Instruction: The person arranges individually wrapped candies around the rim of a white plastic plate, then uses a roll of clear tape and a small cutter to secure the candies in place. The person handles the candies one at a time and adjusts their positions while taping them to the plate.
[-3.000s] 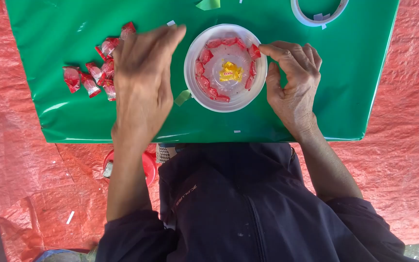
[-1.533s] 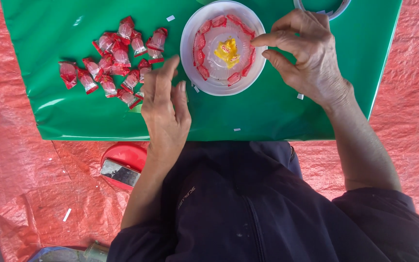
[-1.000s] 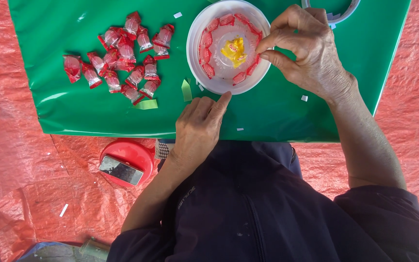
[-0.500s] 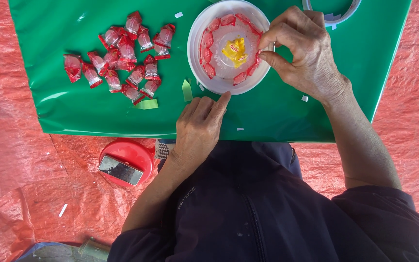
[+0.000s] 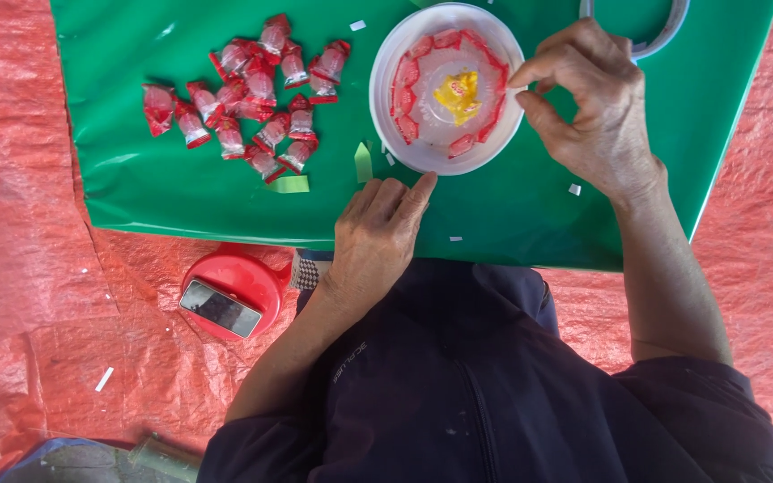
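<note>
A: What changed w/ the hands?

B: Not much since half a sec ago. Left hand (image 5: 378, 237) still lies flat, fingers loose, holding nothing, tip touching the white bowl (image 5: 385, 107). Right hand (image 5: 588, 107) stays at the bowl's rim, thumb & finger pinched close. Can't tell if it holds anything.

A: So?

B: I think the ring of red candies (image 5: 404, 70) inside, around the yellow bit (image 5: 458, 94), is nearly full.

A: And around?

B: Big red tarp (image 5: 29, 224) on the ground, green sheet (image 5: 530, 210) as the surface, candy pile (image 5: 252, 98) left of the bowl, red lid w/ phone (image 5: 228, 295).
</note>
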